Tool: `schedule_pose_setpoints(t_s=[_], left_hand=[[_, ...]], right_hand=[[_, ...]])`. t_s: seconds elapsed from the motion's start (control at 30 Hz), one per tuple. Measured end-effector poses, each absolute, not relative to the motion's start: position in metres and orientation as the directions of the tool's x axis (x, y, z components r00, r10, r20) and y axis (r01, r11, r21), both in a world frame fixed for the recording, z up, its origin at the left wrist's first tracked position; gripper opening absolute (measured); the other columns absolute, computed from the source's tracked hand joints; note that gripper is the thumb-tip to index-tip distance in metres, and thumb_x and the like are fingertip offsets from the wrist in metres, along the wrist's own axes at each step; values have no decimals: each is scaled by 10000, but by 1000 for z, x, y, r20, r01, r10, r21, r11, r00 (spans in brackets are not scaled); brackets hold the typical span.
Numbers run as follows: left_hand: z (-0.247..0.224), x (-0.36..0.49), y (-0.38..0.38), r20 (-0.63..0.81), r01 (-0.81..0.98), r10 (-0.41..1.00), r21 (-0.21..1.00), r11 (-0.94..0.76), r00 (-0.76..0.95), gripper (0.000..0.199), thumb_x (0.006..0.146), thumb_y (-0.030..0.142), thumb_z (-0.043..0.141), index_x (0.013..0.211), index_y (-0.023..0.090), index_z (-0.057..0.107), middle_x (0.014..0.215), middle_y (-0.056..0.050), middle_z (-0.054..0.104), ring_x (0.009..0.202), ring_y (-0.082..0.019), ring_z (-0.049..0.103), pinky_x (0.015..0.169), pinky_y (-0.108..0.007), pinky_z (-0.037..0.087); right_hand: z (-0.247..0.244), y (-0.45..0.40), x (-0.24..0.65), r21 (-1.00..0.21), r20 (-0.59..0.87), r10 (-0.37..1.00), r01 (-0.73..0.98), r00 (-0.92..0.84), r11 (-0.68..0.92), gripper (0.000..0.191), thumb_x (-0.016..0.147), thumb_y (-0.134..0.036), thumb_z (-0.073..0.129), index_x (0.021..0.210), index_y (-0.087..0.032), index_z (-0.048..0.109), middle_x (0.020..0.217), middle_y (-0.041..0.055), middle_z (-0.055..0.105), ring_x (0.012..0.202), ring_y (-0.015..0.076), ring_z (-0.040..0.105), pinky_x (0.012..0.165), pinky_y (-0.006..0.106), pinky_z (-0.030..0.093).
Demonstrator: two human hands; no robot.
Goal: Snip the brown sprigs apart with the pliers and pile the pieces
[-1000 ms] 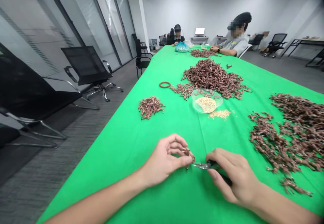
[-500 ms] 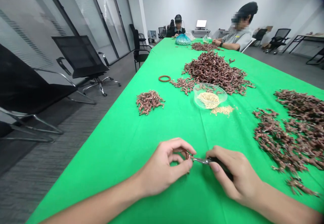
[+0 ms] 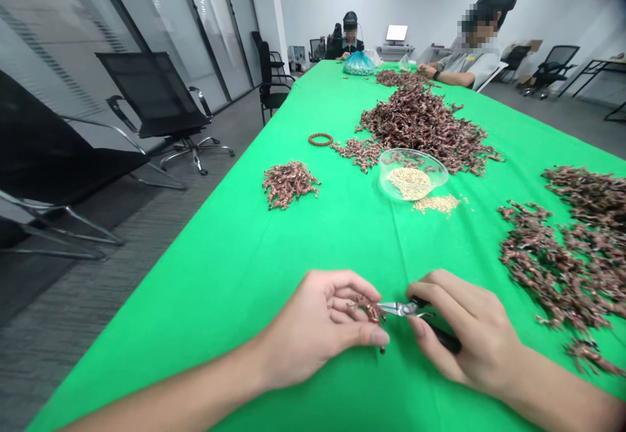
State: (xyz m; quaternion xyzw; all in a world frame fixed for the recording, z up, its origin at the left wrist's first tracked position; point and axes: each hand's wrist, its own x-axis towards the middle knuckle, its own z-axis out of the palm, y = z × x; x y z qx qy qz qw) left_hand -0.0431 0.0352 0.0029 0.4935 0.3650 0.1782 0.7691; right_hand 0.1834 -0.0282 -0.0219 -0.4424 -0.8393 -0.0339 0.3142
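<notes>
My left hand (image 3: 315, 331) pinches a small cluster of twisted copper-coloured pieces (image 3: 372, 311) between thumb and fingers. My right hand (image 3: 464, 324) grips black-handled steel pliers (image 3: 403, 309), whose open jaws sit just right of the cluster and appear to touch it. Both hands are low over the green-covered table (image 3: 244, 269). Farther up the cloth stand a large heap of the same copper pieces (image 3: 423, 126), smaller heaps at left (image 3: 288, 184) and right (image 3: 552, 256), and a clear bowl of pale grains (image 3: 413, 182). Loose grains (image 3: 436, 204) lie beside it.
A beaded bracelet (image 3: 320, 139) lies on the cloth. Two co-workers sit at the far end, one (image 3: 469, 67) at the right side and one (image 3: 349, 46) at the head, near a blue bag (image 3: 358, 64). Black mesh chairs (image 3: 156, 96) stand along the glass wall at left.
My view has tilted upward, so the table contents sit higher in the picture. The pliers have turned, their jaws now wider apart, and my left fingers have opened slightly around the cluster.
</notes>
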Motion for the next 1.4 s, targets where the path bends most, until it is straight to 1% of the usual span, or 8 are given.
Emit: schedule_pose_setpoints(t_s=[0.2, 0.6, 0.77, 0.93, 1.07, 1.17, 1.27, 1.4], left_hand=[[5, -44, 34, -377, 160, 617, 912, 378, 691, 443, 663, 283, 877, 1003, 101, 659, 852, -55, 729, 742, -127, 644, 741, -276, 519], [7, -42, 34, -412, 173, 614, 895, 412, 673, 459, 633, 295, 889, 981, 102, 660, 821, -44, 716, 715, -119, 630, 717, -270, 513], [7, -41, 30, -408, 127, 657, 893, 431, 634, 459, 588, 276, 911, 935, 100, 667, 777, -33, 715, 675, -115, 635, 681, -250, 511], [7, -40, 24, -378, 145, 720, 919, 365, 582, 424, 620, 289, 889, 936, 98, 679, 796, -68, 746, 714, -173, 691, 684, -283, 534], [6, -40, 24, -314, 136, 760, 947, 290, 568, 411, 638, 245, 875, 970, 117, 671, 885, -79, 761, 758, -181, 694, 700, -289, 546], [6, -40, 25, -260, 130, 794, 965, 226, 550, 381, 684, 218, 845, 1001, 140, 648, 942, -72, 768, 806, -181, 704, 737, -290, 545], [6, -41, 28, -219, 122, 831, 976, 183, 511, 314, 712, 175, 821, 970, 154, 643, 925, -55, 780, 829, -178, 713, 769, -287, 535], [8, -41, 28, -194, 74, 851, 981, 182, 487, 276, 695, 170, 843, 897, 156, 656, 870, -39, 792, 818, -179, 731, 790, -285, 549]], right_hand=[[-21, -27, 181, -110, 577, 671, 769, -466, 629, 166, 887, -196, 618, 1008, -84, 596, 827, 109, 608, 712, 184, 538, 588, 306, 428], [-19, -29, 178, -57, 597, 652, 786, -468, 616, 149, 885, -201, 648, 977, -90, 609, 807, 110, 641, 710, 186, 567, 593, 304, 435], [-17, -32, 172, -25, 617, 642, 803, -456, 595, 122, 906, -216, 621, 939, -100, 605, 791, 110, 641, 693, 182, 571, 567, 292, 422], [-19, -39, 163, 6, 639, 644, 840, -420, 542, 151, 908, -231, 623, 957, -89, 613, 785, 100, 650, 671, 173, 573, 585, 292, 436], [-19, -41, 159, 2, 655, 646, 856, -391, 516, 153, 893, -220, 645, 956, -84, 617, 801, 103, 663, 684, 176, 592, 589, 291, 433], [-17, -40, 159, -23, 664, 646, 853, -377, 521, 163, 893, -209, 638, 979, -73, 613, 830, 121, 666, 706, 186, 597, 596, 295, 438], [-14, -39, 162, -78, 668, 651, 836, -361, 543, 170, 895, -186, 615, 1014, -66, 604, 843, 126, 658, 718, 185, 591, 615, 294, 456], [-11, -40, 166, -115, 679, 643, 814, -354, 569, 178, 883, -171, 609, 1025, -64, 604, 842, 121, 646, 721, 180, 582, 612, 286, 466]])
